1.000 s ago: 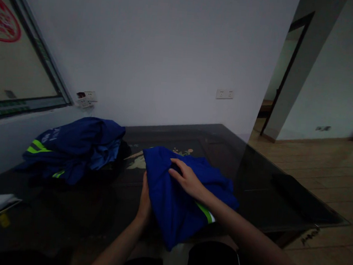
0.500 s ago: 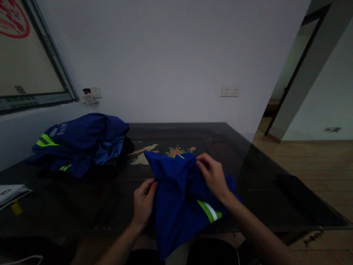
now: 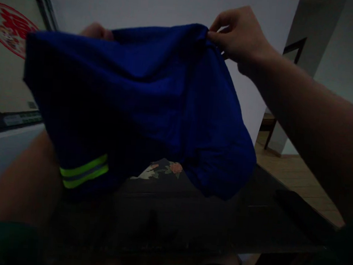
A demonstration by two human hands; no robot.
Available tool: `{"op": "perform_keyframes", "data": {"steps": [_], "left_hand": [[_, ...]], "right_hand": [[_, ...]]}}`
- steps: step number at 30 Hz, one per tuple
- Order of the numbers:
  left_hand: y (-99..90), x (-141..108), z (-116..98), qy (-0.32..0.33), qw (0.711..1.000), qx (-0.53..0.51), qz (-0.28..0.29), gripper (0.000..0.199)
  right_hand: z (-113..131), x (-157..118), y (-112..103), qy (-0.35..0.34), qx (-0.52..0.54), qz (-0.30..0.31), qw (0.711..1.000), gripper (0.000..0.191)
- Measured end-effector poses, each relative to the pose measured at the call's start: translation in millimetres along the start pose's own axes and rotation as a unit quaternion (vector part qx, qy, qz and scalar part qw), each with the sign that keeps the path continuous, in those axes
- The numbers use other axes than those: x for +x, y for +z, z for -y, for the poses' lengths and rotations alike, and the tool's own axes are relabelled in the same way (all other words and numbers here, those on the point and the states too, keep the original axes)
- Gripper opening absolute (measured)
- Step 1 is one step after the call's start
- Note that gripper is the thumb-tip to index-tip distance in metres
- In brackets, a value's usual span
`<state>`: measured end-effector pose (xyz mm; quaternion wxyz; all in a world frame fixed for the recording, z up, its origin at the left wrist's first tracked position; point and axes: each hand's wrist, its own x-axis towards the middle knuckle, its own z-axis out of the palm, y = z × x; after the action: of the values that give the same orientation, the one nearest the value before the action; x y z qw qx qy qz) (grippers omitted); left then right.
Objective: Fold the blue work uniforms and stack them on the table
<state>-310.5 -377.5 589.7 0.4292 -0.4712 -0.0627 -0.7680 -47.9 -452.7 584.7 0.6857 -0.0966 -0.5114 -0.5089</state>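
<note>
A blue work garment (image 3: 155,93) hangs stretched between my hands above the table. A yellow-green and silver reflective band (image 3: 84,170) crosses its lower left part, and the cloth is gathered at the lower right. My right hand (image 3: 242,34) pinches the top edge between thumb and fingers. At the upper left, my left hand (image 3: 96,31) is closed on the top edge, most of it hidden behind the cloth. Whether the garment is a jacket or trousers I cannot tell.
Beneath the garment is a dark glossy table (image 3: 184,215) with a flower picture (image 3: 176,168) on its top. A dark flat object (image 3: 299,209) lies at its right side. Behind stands a pale wall (image 3: 163,3), with a window (image 3: 2,76) on the left.
Both hands have risen from near the tabletop and moved apart, lifting and spreading the blue garment. It now covers the view of the other blue clothes at the left.
</note>
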Motion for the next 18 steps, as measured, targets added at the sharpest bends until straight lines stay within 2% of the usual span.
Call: {"op": "perform_keyframes", "data": {"steps": [2,5,6,8,9,10,13,15,18], "left_hand": [[-17.3,35.6,-8.1,0.092,0.992,0.086,-0.017,0.069],[-30.6,74.4,-12.8,0.210,0.959,0.181,-0.066,0.087],[-30.2,80.1,-12.1,0.225,0.952,0.185,-0.093,0.085],[-19.4,78.4,-5.5,0.244,0.951,0.164,-0.093,0.071],[-8.6,71.5,0.9,0.244,0.957,0.139,-0.066,0.061],[5.8,61.1,9.4,0.248,0.961,0.123,-0.015,0.055],[63.1,13.7,44.3,0.225,0.959,0.084,0.152,0.050],[102.3,-28.8,70.8,0.163,0.935,0.029,0.315,0.047],[141.0,-100.0,110.3,0.148,0.889,-0.002,0.432,0.041]], "right_hand": [[7.0,5.1,-15.0,0.007,0.022,0.034,0.999,0.016],[8.2,6.6,-32.6,-0.016,0.050,0.103,0.993,0.011],[5.2,6.8,-36.5,-0.027,0.059,0.107,0.992,0.010],[-8.0,6.9,-40.1,-0.033,0.081,0.107,0.990,0.010],[-18.4,6.0,-39.3,-0.020,0.089,0.122,0.988,0.012],[-31.1,3.6,-36.6,0.005,0.090,0.154,0.984,0.013],[-77.6,-18.8,-15.2,0.099,0.014,0.262,0.960,0.011],[-108.9,-49.9,7.9,0.134,-0.077,0.306,0.939,0.015],[-150.4,-112.8,42.7,0.151,-0.132,0.356,0.913,0.017]]}}
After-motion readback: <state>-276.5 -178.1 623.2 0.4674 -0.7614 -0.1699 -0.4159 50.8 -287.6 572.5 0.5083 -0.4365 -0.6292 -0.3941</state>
